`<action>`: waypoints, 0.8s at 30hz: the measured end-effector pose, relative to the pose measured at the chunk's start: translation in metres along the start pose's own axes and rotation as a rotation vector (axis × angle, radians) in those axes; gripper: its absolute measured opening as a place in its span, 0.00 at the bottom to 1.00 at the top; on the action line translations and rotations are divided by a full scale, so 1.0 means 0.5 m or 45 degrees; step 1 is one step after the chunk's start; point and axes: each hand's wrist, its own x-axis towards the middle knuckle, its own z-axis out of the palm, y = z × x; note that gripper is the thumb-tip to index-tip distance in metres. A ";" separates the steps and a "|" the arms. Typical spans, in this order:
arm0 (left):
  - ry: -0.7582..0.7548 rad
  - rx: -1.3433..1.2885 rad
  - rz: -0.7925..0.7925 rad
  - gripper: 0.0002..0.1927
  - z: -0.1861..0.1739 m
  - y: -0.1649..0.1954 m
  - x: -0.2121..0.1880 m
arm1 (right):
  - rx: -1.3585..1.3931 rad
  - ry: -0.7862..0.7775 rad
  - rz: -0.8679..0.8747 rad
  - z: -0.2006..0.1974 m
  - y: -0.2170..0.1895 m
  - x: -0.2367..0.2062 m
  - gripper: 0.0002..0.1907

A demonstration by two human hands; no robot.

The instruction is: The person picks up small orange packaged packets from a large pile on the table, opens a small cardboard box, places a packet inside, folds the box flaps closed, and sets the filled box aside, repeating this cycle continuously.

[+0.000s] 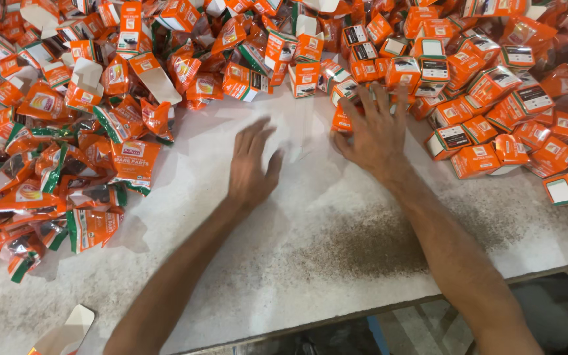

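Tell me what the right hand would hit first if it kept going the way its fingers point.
The right hand already touches a small orange box; straight ahead is probably the orange box pile.

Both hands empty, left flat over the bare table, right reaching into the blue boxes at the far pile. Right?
Not quite: the boxes are orange, not blue. The head view shows the rest holds: left hand open over the bare white table, right hand spread at the edge of the far pile, neither hand holding anything.

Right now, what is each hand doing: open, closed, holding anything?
Left hand: open, flat over the table, holding nothing.
Right hand: open, fingers spread on small orange boxes.
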 end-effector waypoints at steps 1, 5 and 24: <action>-0.006 0.025 0.010 0.29 0.028 -0.016 0.039 | -0.113 0.040 0.025 0.000 0.001 -0.003 0.29; 0.012 0.235 0.087 0.44 0.130 -0.061 0.199 | -0.371 -0.171 0.239 -0.013 0.006 0.001 0.33; 0.303 0.766 -0.387 0.30 -0.175 -0.169 0.035 | 1.523 -0.523 0.166 -0.022 -0.189 -0.045 0.36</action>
